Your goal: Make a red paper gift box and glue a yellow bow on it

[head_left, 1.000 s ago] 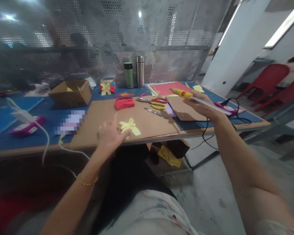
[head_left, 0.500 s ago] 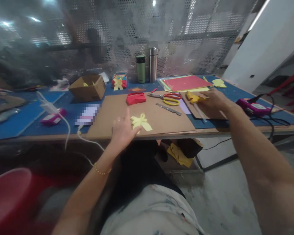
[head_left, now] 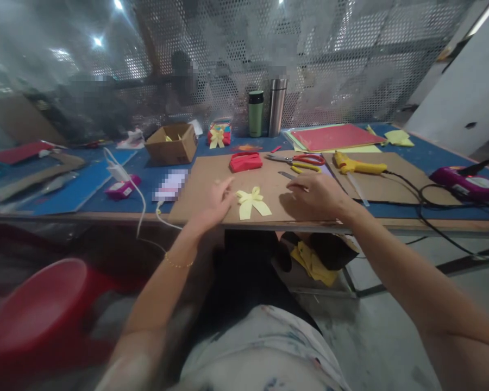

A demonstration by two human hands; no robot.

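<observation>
A pale yellow ribbon-like bow lies flat near the front of a brown cardboard sheet. Just left of it is my left hand, a little blurred, open, with its fingers close to the bow but apart from it. Over the sheet's right part hovers my right hand, its fingers loosely bent and nothing visible in them. It covers part of a flat grey blade. A yellow glue gun rests on a second cardboard piece further right. Behind the bow sits a red folded pouch.
Scissors with red and yellow handles lie behind my right hand. At the back stand a green tumbler and a steel flask. A cardboard box is at left. Black cable runs to a purple socket block.
My right hand has let go of the glue gun and moved left over the cardboard sheet. My left hand's fingers have drawn in beside the bow. The view has turned left.
</observation>
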